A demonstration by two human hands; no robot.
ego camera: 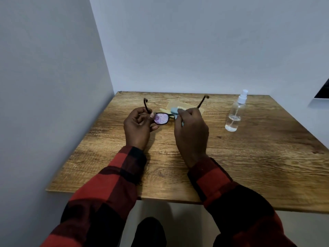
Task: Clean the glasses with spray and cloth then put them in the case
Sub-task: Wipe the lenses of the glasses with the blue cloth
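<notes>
Dark-framed glasses [161, 118] with their arms unfolded and pointing away from me are held above the wooden table [249, 157]. My left hand [138, 126] pinches the left end of the frame, thumb beside the left lens, which shows a speckled pink sheen. My right hand [191, 130] holds a light blue cloth [175, 111] against the right lens, which is hidden by the cloth and fingers. A tan glasses case [175, 104] lies flat on the table behind the hands, partly covered by them.
A clear spray bottle [235, 113] with a white nozzle stands upright at the right, about a third full. Grey walls close the table's left and back edges. A dark object [322, 91] sticks out from the wall at far right.
</notes>
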